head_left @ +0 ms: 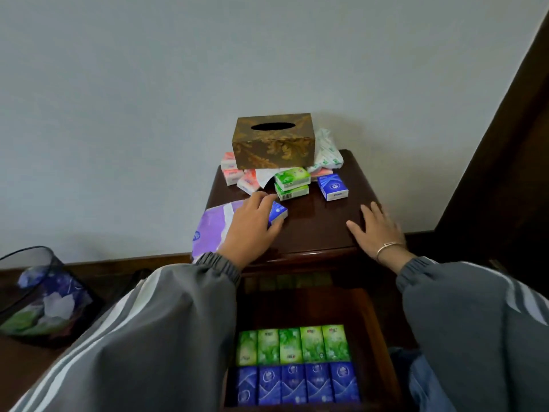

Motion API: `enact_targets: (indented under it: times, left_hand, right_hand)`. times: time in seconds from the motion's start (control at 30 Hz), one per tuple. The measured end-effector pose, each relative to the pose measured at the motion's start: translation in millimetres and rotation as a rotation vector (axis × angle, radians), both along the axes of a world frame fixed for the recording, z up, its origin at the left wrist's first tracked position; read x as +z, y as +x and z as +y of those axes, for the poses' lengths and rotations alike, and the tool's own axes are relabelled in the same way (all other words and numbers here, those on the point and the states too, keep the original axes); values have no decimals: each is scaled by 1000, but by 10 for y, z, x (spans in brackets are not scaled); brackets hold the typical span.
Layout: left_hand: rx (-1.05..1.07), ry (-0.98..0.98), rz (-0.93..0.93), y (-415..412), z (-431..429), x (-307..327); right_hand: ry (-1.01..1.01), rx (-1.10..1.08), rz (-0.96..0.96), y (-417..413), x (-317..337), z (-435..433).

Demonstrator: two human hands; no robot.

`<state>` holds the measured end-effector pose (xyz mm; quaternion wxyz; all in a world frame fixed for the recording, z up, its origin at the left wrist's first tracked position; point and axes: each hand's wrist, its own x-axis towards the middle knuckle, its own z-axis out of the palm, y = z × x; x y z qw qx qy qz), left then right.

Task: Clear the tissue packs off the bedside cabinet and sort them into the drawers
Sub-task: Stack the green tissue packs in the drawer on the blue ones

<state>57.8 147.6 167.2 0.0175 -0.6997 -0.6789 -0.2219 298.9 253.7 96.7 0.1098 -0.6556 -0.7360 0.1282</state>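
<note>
Left hand (252, 223) grips the small blue plastic tissue pack (278, 213), right hand (376, 230) lies flat and empty; best lift it clear, then down beside the near blue row (297, 385).

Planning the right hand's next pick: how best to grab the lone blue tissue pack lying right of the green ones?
Probably pinch the lone blue tissue pack across its long sides from above; it lies flat with both sides clear of the green packs.
</note>
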Motion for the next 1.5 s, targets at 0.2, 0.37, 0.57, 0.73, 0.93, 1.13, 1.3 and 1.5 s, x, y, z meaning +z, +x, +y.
enact_targets:
  times: [0.2, 0.37, 0.57, 0.73, 0.93, 1.13, 1.3, 1.5]
  left_hand:
    - [62, -67, 159, 41, 773, -62]
    - [131, -213, 174, 65, 1248, -196]
    - [60, -114, 305, -46, 1369, -254]
    - [-6, -178, 275, -80, 1493, -152]
    - [32, -418, 288, 13, 1633, -61]
    - [-4, -369, 390, 160, 1572, -39]
    - [26, -201, 196, 233, 1343, -7]
    - [2, 103, -452, 509, 477, 186]
  right_hand:
    - [251, -58, -4, -28, -187, -68]
    - [295, -83, 20, -33, -248, -69]
    - [353, -101, 27, -48, -257, -78]
    - [374, -99, 24, -41, -254, -79]
    - [386, -102, 31, -41, -262, -85]
    - [390, -98, 20, -31, -264, -90]
    - [384, -97, 49, -27, -257, -90]
    - [315, -28, 101, 23, -166, -115]
